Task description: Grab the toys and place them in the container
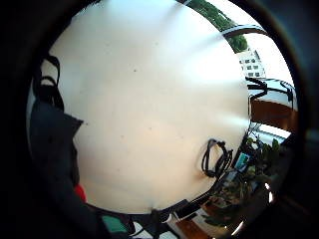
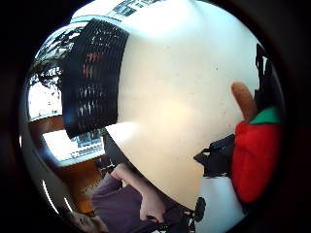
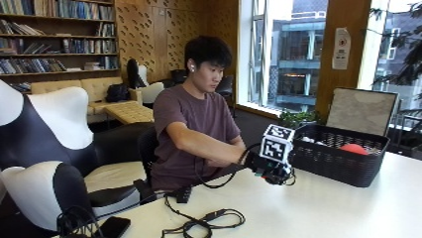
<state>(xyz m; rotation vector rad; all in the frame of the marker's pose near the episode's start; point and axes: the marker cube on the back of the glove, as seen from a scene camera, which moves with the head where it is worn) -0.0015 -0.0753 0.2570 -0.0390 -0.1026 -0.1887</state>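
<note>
Gloved right hand [image 3: 276, 172] just above the white table [image 3: 342, 208], beside the near wall of the black mesh container [image 3: 340, 158]; fingers curled round a red toy [image 2: 255, 160] with a green top, bare fingertip [image 2: 243, 99] alongside it. Red-orange toy [image 3: 354, 148] already inside the container. Black cable [image 3: 204, 220] coiled on the table near the edge
</note>
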